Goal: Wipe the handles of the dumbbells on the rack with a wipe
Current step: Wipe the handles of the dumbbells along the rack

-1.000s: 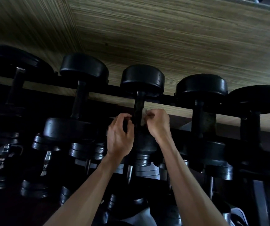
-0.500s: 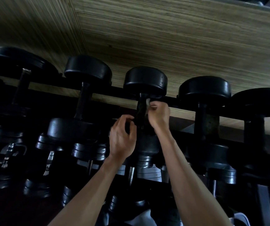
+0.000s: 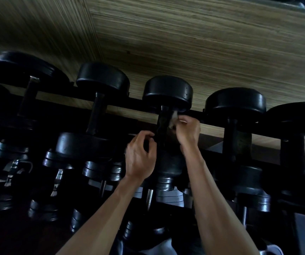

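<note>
Two hands flank my upright handle [image 3: 163,126]: right hand [image 3: 187,131] pinching the wipe [image 3: 173,118] at its top, left hand [image 3: 140,155] curled loosely lower, seemingly holding nothing.

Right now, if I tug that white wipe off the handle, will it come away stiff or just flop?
Probably floppy: the wipe looks crumpled and thin where the right hand pinches it against the dumbbell handle. It is likely very light, being a small scrap beside the thick black weights. It may cling a little if damp, though the dim picture cannot show wetness.
</note>
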Available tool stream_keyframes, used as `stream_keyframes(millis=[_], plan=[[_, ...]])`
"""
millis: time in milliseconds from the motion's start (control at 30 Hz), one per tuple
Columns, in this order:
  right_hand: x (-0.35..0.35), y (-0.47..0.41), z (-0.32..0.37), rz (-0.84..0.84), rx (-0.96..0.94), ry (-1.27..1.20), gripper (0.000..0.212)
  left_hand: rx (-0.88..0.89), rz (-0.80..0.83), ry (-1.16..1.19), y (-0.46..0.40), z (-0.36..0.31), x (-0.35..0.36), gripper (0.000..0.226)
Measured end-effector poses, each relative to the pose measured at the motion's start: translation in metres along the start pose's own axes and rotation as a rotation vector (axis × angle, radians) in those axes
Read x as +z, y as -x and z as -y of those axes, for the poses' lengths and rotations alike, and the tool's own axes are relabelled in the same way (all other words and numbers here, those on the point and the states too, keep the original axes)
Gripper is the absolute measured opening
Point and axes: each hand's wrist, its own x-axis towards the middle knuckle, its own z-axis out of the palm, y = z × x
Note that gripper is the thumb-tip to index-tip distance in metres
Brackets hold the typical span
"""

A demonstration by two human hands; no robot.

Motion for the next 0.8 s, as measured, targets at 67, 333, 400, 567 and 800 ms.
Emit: stream_keyframes(millis=[67,333,400,567,800], plan=[[0.009,-0.011,0.007,-0.013,0.026,-0.004,0.022,-0.009,0.001,-0.006,-0.001,-0.001,0.0,0.019],[-0.004,-0.005,0.004,0.035,0.007,-0.051,0.028,-0.006,-0.013,0.006,-0.001,0.0,0.001,0.018],[0.003,-0.01,0.008,0.001,-0.076,0.068,0.027,-0.017,-0.018,0.007,-0.002,0.0,0.001,0.018],[0.018,-0.007,0.016,-0.043,-0.232,0.298,0.033,-0.025,-0.013,0.007,0.0,-0.002,-0.001,0.019],[0.012,0.012,0.019,0.005,-0.363,0.332,0.024,-0.032,-0.003,-0.002,0.0,-0.001,-0.001,0.016]])
